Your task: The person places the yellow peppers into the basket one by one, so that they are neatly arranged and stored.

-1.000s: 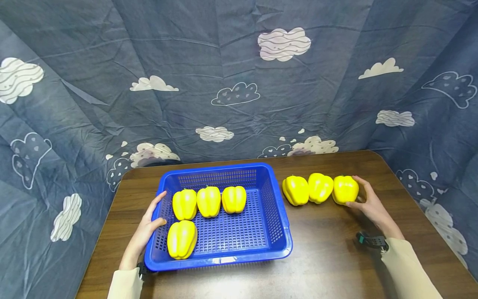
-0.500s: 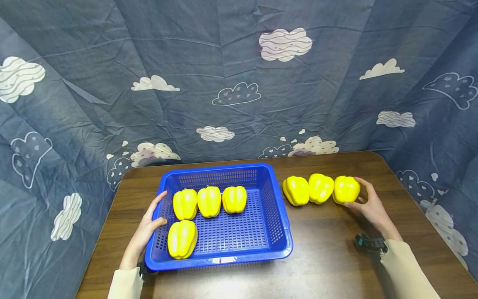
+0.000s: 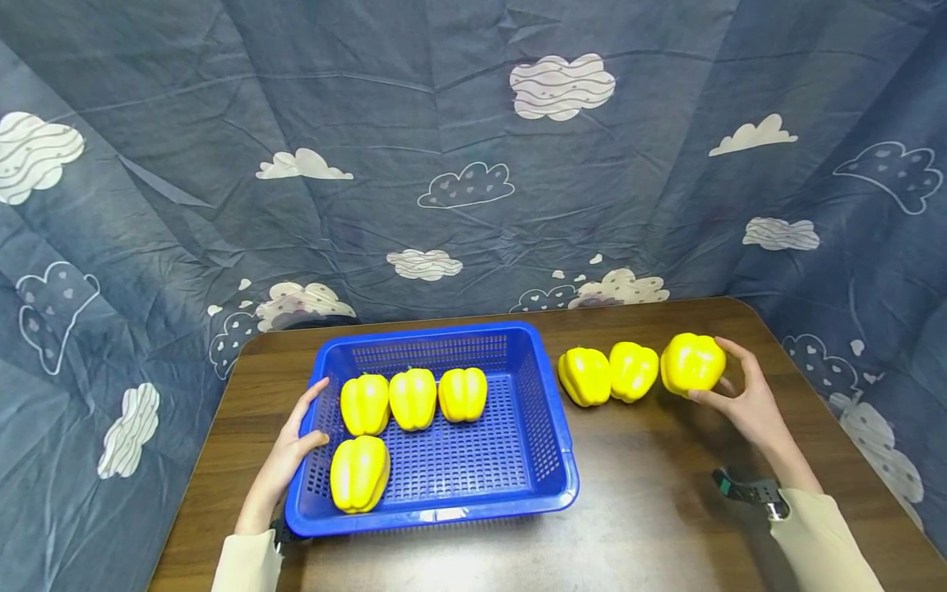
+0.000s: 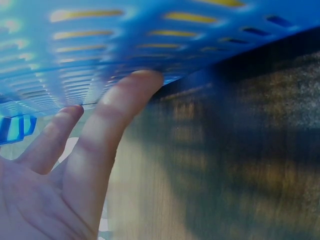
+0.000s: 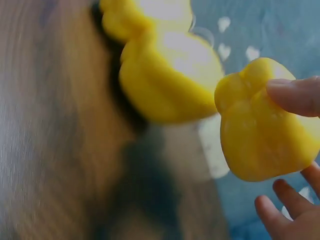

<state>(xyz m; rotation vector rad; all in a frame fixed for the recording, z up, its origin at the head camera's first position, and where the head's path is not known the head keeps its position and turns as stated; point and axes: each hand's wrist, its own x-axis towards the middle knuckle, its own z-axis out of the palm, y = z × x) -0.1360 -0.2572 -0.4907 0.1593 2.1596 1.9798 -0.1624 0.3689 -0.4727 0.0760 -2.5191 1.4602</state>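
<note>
Right of the blue basket (image 3: 510, 506), right hand (image 3: 753, 411) has a yellow pepper (image 3: 692, 363) gripped in its fingers just above the counter (image 3: 636, 493), left hand (image 3: 284, 456) touches the basket's left side, fingers extended; looks like pick-up step, next move probably needs steady grip.

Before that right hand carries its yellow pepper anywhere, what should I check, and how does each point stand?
1. Right hand gripping the held pepper: ok.
2. Held pepper off the table: ok, it appears raised.
3. Clear of the neighbouring pepper: cannot tell, outlines nearly meet.
4. Left hand at the blue basket's left side: ok.
5. Free basket floor: ok, bare mesh at front right.
6. Held pepper above the basket: not ok, it's off to the right.
</note>
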